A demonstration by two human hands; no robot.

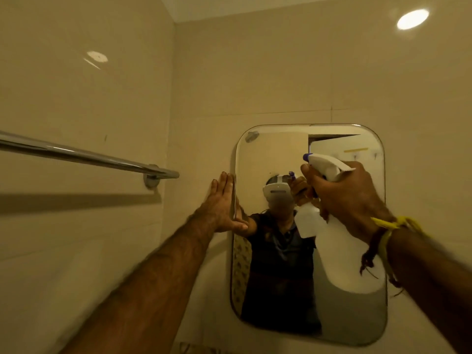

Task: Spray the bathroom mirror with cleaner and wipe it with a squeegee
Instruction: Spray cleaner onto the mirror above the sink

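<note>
Mirror (pixel 268 159) hangs on beige tiled wall (pixel 255 72), tall rectangle with rounded corners, long axis vertical, round fixing stud at its upper left corner. Spray bottle (pixel 342 254) is white, translucent body, white trigger head with a purple nozzle tip; it's held up in front of the mirror's right half, long axis tilted, base lower right, nozzle pointing left and toward the glass. Right hand (pixel 350 198) wrapped around the bottle neck, finger on the trigger, yellow and brown threads on wrist. Left hand (pixel 224 203) flat, fingers straight and upward, pressed on the mirror's left edge. Chrome towel bar (pixel 84 155) on left wall.
</note>
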